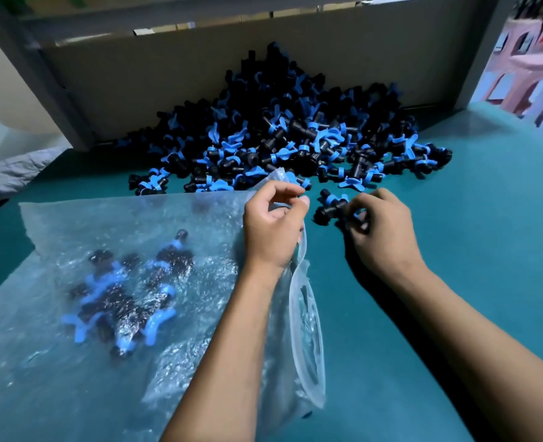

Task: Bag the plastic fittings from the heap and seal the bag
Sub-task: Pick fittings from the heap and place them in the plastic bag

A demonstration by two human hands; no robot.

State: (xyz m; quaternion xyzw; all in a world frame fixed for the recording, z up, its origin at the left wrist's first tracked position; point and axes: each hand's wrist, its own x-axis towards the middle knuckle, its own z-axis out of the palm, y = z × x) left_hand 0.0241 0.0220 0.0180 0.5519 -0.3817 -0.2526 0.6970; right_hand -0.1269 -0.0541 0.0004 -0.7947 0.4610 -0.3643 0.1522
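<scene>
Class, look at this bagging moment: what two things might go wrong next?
1. The left hand pinches only the rim of the bubble bag; the mouth may sag shut, blocking entry.
2. The right hand holds a black-and-blue fitting outside the bag; it might drop onto the green table.

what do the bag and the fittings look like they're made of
Bag: looks like thin clear plastic film, glossy; it crinkles, glints, and shows the fittings inside.
Fittings: apparently rigid moulded plastic, black bodies with blue winged handles, a dull sheen.
</scene>
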